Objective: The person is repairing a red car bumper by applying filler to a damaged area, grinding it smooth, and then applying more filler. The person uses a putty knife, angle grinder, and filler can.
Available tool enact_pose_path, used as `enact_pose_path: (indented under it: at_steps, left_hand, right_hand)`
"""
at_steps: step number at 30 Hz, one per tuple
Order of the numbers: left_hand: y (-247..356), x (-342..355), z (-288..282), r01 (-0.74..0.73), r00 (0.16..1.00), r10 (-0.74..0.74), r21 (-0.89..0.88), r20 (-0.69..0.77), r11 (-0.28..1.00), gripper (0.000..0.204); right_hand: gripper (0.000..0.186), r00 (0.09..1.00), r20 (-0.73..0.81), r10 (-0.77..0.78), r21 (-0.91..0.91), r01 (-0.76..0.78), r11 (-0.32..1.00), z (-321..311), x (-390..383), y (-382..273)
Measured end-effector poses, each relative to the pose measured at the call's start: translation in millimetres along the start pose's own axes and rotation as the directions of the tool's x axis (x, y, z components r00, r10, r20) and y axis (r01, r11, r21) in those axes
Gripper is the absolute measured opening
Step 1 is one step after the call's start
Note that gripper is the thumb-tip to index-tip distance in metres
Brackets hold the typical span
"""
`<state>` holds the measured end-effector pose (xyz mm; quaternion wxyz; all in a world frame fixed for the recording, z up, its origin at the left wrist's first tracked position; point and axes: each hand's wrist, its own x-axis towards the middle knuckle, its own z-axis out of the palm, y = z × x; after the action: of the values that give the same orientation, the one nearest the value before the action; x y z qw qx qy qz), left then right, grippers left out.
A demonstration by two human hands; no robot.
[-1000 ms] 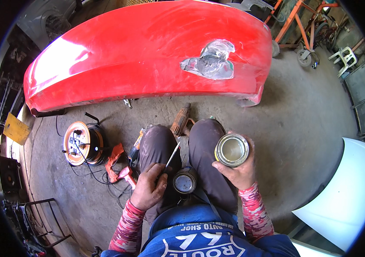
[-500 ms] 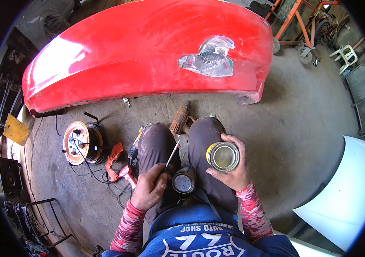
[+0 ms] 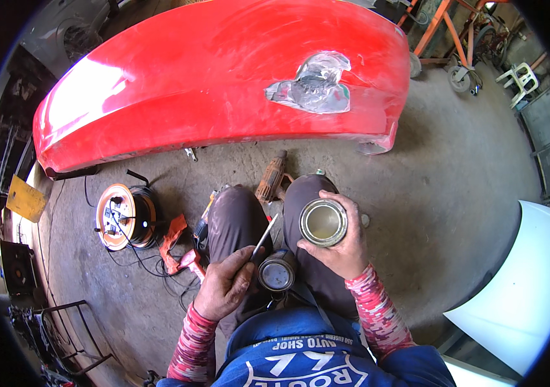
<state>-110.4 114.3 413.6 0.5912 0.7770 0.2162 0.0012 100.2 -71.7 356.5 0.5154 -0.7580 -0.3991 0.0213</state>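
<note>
1. grasping a thin metal rod [image 3: 266,237] in the curled fingers of the left hand [image 3: 225,284]. hiding the handle end inside the fist, so cannot tell its shape. pointing the bare end up and away from the belly, maybe to leave it free to poke or stir.
2. grasping a round can without a lid [image 3: 305,233] in the fingers of the right hand [image 3: 345,248]. hugging its side from the right, with a thumb at the near edge, likely to stop it slipping. holding it over the right leg, with its mouth turned up to the eyes, perhaps for a good look inside. showing something pale in there, but cannot tell how thick or how full.
3. can see a darker can [image 3: 276,274] between the thighs, probably tucked there to stop it tipping. cannot tell if lidded.
4. can see a brown power tool [image 3: 272,178] by the knees, maybe left close for easy picking up. can spot an orange cord reel [image 3: 102,216] on the floor [image 3: 443,193] to the left, likely put there to bring power near.
5. facing a big red bumper [image 3: 191,97] out front, with a silver patch [image 3: 317,84] turned this way, perhaps for easy reaching.
</note>
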Motion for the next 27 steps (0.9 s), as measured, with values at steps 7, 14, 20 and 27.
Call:
enact_pose_path:
  at_steps: [7,14,20,27]
  left_hand:
    - [-14.3,2.1,2.4,-0.073,0.997,0.075,0.126,-0.012,0.989,0.036]
    - [-10.2,4.9,1.7,-0.08,0.997,0.081,0.124,-0.007,0.989,0.034]
    - [-9.8,7.1,2.8,-0.12,0.992,0.122,0.095,-0.019,0.988,0.033]
    - [2.0,7.4,1.0,-0.081,0.997,0.082,0.094,-0.013,0.992,0.03]
  right_hand:
    - [0.094,1.0,-0.007,0.004,0.065,-0.004,0.998,1.9,-3.3,5.4]
    - [0.112,0.994,0.107,-0.007,0.035,0.003,0.999,-14.1,-8.9,7.6]
    - [0.114,0.995,0.1,-0.019,0.05,0.014,0.999,-14.7,-7.9,8.9]
    - [0.115,0.995,0.101,-0.008,0.042,0.004,0.999,-15.8,-3.3,5.4]
